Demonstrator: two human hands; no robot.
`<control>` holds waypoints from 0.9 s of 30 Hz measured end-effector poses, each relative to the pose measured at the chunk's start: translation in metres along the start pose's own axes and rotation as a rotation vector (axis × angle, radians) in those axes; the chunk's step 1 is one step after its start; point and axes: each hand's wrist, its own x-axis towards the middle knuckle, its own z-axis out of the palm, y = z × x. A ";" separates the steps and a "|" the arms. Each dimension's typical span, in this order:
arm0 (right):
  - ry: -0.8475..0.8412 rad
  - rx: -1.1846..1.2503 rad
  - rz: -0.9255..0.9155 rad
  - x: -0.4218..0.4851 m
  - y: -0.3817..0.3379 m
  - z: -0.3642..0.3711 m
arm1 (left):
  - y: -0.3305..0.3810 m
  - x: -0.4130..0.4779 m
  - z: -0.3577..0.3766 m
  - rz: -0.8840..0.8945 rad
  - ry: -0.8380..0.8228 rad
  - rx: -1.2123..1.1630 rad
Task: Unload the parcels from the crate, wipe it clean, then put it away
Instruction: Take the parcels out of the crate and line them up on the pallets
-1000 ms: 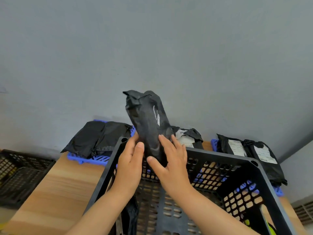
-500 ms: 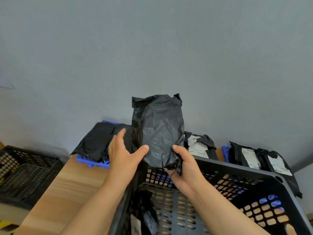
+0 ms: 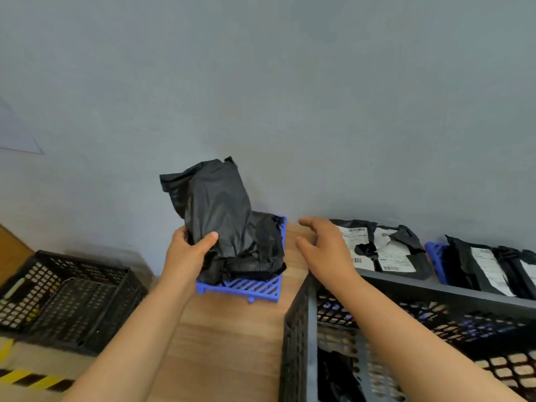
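Observation:
My left hand (image 3: 188,250) grips a black plastic parcel (image 3: 216,204) by its lower end and holds it upright over a blue slatted tray (image 3: 246,287) where another black parcel (image 3: 261,245) lies. My right hand (image 3: 324,245) hovers free to the right, fingers loosely spread, holding nothing. The black perforated crate (image 3: 298,329) stands at the lower right on the wooden table (image 3: 226,343). Something dark lies at its bottom (image 3: 339,375), blurred.
Labelled black parcels (image 3: 377,250) lie behind the crate, and more (image 3: 487,265) sit on a second blue tray (image 3: 435,253) at the far right. Stacked black crates (image 3: 63,297) stand on the floor at the left, by yellow-black floor tape (image 3: 29,381). A grey wall is close behind.
The parcel has moved left, out over the blue tray. My right hand has let go of it and drawn away to the right; the view has turned left and down.

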 end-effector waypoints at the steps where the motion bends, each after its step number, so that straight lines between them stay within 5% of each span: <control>1: -0.014 -0.114 0.016 0.004 0.001 0.004 | -0.006 0.017 -0.011 -0.018 0.020 0.050; 12: -0.075 -0.456 0.254 0.014 -0.004 0.023 | -0.068 0.127 -0.036 -0.114 -0.226 0.467; 15: -0.064 -0.492 0.276 0.015 -0.006 0.025 | -0.078 0.132 -0.036 0.001 -0.247 0.673; 19: -0.021 -0.528 0.274 0.014 -0.008 0.028 | -0.089 0.126 -0.045 0.262 -0.078 1.262; 24: 0.013 -0.531 0.291 0.013 -0.008 0.029 | -0.110 0.115 -0.043 0.658 -0.237 1.419; 27: 0.013 -0.538 0.306 0.013 -0.009 0.029 | -0.111 0.114 -0.043 0.585 -0.324 1.474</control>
